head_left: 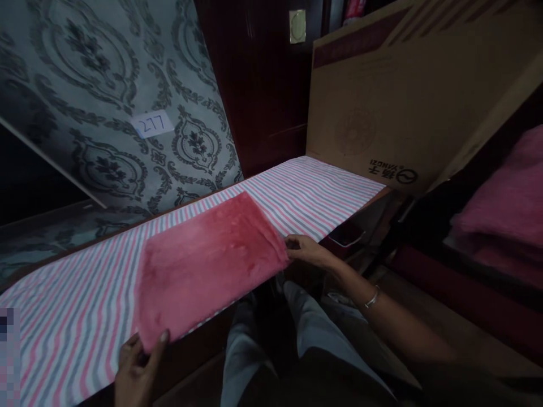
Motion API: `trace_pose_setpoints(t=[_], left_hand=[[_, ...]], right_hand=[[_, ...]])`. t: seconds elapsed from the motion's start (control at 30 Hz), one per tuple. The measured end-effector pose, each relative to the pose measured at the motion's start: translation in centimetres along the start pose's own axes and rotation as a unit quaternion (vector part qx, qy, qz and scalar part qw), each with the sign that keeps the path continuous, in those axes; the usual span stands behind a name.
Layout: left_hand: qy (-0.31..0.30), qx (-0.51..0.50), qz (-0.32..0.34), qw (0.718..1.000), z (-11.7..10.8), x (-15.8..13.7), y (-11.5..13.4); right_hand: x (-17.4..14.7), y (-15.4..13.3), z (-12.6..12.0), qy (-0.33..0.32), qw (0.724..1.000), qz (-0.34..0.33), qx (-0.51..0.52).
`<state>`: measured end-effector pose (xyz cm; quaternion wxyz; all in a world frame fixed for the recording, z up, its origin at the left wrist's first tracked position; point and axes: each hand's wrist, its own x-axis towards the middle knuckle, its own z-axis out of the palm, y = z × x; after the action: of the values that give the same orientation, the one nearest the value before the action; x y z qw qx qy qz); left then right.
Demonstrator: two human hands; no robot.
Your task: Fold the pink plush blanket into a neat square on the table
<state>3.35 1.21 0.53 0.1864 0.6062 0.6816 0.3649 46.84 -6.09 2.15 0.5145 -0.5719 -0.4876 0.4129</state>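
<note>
Pink towel (210, 263) lies flat on the striped cloth (305, 195), long axis running 8 to 2 o'clock.
Left hand (138, 362) pinches its near corner at 7 o'clock; right hand (307, 250) pinches the far edge at 3 o'clock; both equally close.

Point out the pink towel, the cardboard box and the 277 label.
pink towel (207, 263): head view, middle of its top face.
cardboard box (382, 96): head view, centre of its broad side.
277 label (153, 124): head view, on the handwritten number.
</note>
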Motion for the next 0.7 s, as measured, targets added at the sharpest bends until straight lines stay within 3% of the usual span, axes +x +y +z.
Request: trace_pose_setpoints(t=[0.1, 0.27, 0.4, 0.5, 0.7], left_hand=[[-0.054, -0.02, -0.007, 0.998, -0.2, -0.4, 0.4], [-0.042, -0.055, -0.014, 0.998, -1.5, -1.2, 1.8], [-0.086, -0.052, -0.045, 0.994, -1.8, -1.2, 1.6], [-0.105, -0.06, -0.023, 0.992, -1.6, -0.8, 0.8], [-0.098, -0.073, 0.036, 0.992, -0.9, -0.8, -0.3]], right_hand=[[0.5, 0.7, 0.9, 0.037, 0.999, -0.017, 0.013], [0.3, 1.3, 1.0, 0.079, 0.995, -0.019, 0.052], [-0.5, 1.0, 0.6, 0.075, 0.995, -0.009, 0.065], [-1.3, 1.1, 0.6, 0.065, 0.996, 0.011, 0.054], [-2.3, 2.7, 1.4, 0.122, 0.985, -0.107, -0.055]])
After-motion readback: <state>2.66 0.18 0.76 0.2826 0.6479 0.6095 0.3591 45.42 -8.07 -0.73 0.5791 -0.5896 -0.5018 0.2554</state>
